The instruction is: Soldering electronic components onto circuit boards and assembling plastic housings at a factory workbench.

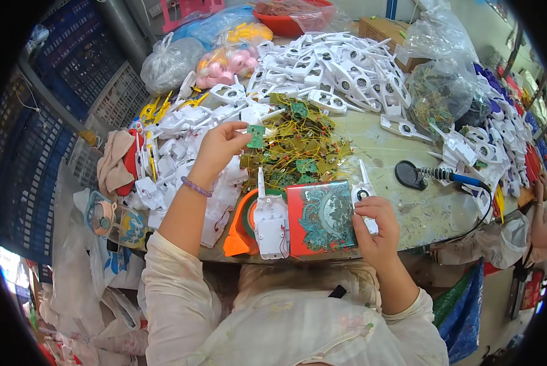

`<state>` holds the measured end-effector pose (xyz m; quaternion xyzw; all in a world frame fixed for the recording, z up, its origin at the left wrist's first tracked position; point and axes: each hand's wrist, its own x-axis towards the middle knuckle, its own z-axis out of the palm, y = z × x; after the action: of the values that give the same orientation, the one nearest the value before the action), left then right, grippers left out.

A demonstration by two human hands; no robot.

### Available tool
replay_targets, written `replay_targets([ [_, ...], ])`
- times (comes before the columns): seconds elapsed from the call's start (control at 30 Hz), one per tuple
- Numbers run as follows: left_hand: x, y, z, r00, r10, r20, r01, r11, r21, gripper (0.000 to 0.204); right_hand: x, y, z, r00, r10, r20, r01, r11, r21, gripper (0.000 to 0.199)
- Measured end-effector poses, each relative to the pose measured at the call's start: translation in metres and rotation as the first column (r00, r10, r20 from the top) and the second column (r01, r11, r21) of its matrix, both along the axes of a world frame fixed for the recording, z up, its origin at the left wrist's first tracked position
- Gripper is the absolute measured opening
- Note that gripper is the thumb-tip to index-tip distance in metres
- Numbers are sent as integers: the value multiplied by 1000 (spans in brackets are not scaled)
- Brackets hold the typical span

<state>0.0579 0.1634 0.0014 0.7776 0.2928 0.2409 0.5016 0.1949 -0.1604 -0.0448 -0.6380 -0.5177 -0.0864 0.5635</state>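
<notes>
A small green circuit board (256,136) is pinched in the left hand (219,148) above the wired heap (298,146), the right hand (376,226) gripping a white shell (363,196), so fitting them seems next.

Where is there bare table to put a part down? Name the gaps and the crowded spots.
The clearest bare patch of the table lies right of the red tin box, below the soldering iron stand. A narrower strip runs between the green circuit board pile and the white plastic shells at the right. The far side and the left, around the left hand, are crowded.
</notes>
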Motion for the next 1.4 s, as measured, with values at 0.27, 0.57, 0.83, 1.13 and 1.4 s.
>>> replay_targets([
  [0.27, -6, -13, 40, 972, -74, 224, 176, 862, -476, 31, 22, 30, 38, 983, 140, -118, -149, 986, -73, 15],
  [0.57, -17, -93, 46, 934, -105, 343, 213, 932, -294, 27, 2, 78, 77, 719, 352, -600, -510, 853, -110, 27],
  [0.83, -30, -125, 28, 913, -117, 392, 218, 950, -223, 29, -10, 68, 64, 829, 368, -422, -215, 905, 367, 28],
  [1.13, -29, -133, 33, 947, -289, 140, 273, 954, 126, 22, 6, 59, 75, 884, 441, -156, -462, 875, -143, 23],
  [1.4, -33, -134, 31, 953, -268, 143, 273, 962, -16, 23, 4, 58, 65, 815, 404, -416, -511, 839, -187, 27],
])
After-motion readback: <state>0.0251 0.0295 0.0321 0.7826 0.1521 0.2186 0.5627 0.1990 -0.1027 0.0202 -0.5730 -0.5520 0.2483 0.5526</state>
